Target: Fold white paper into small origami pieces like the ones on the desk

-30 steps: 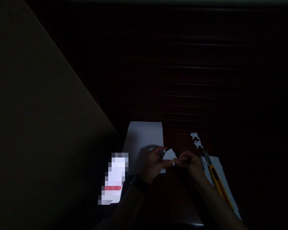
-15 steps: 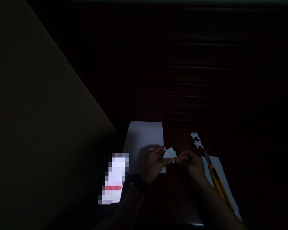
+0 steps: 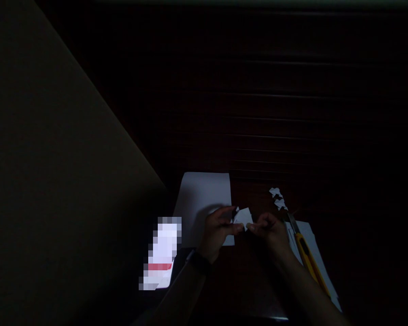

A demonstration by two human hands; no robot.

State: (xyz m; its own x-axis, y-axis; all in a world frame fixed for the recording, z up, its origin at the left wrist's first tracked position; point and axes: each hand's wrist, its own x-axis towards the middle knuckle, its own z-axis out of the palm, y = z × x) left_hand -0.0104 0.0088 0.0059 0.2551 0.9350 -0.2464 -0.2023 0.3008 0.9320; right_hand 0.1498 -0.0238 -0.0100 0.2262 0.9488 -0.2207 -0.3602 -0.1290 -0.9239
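Note:
Between my hands is a small white piece of folded paper [image 3: 244, 217] with pointed corners. My left hand [image 3: 217, 228] pinches its left side, the thumb along the lower edge and a finger stretched above. My right hand [image 3: 268, 228] grips the lower right corner between thumb and curled fingers. Two small folded paper pieces [image 3: 277, 198] lie on the dark table beyond my right hand. Fine folds are hard to make out in the dim light.
A white sheet [image 3: 206, 188] lies behind my left hand. To the right, a yellow utility knife [image 3: 309, 260], blade showing, rests on white papers [image 3: 321, 253]. A lit phone [image 3: 163, 253], its screen blurred out, is at the left near a pale wall [image 3: 71, 181].
The folded paper has turned slightly between my fingers, and my thumbs have moved a little apart along its lower edge. Everything else stays in place.

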